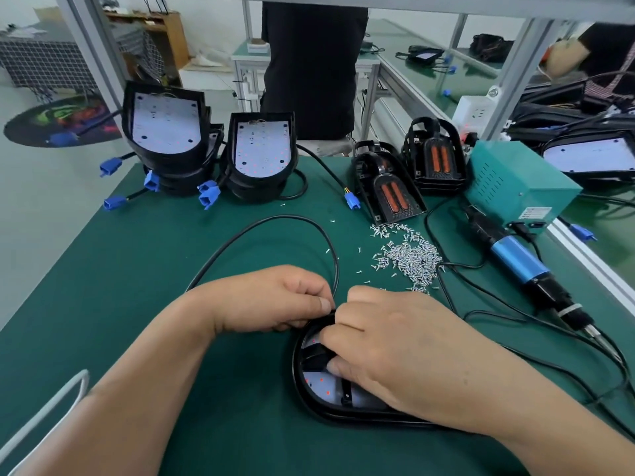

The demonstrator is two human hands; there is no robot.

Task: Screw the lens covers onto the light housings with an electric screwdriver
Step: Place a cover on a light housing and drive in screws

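Note:
A black light housing (pixel 311 400) with a white LED board lies on the green mat in front of me. A black lens cover (pixel 318 355) sits on it, mostly hidden under my right hand (pixel 395 355), whose curled fingers hold the cover in place. My left hand (pixel 275 300) pinches the housing's far rim where its black cable (pixel 275 219) leaves. The blue and black electric screwdriver (pixel 522 266) lies on the mat at the right, untouched. A heap of small silver screws (pixel 409 259) lies between it and my hands.
Two stacks of housings (pixel 165 132) (pixel 261 152) with blue connectors stand at the mat's far side, lens covers (pixel 391 190) (pixel 436 156) to their right. A teal power box (pixel 515 183) sits far right. A person in black stands behind the bench. A white cable (pixel 51 410) lies near left.

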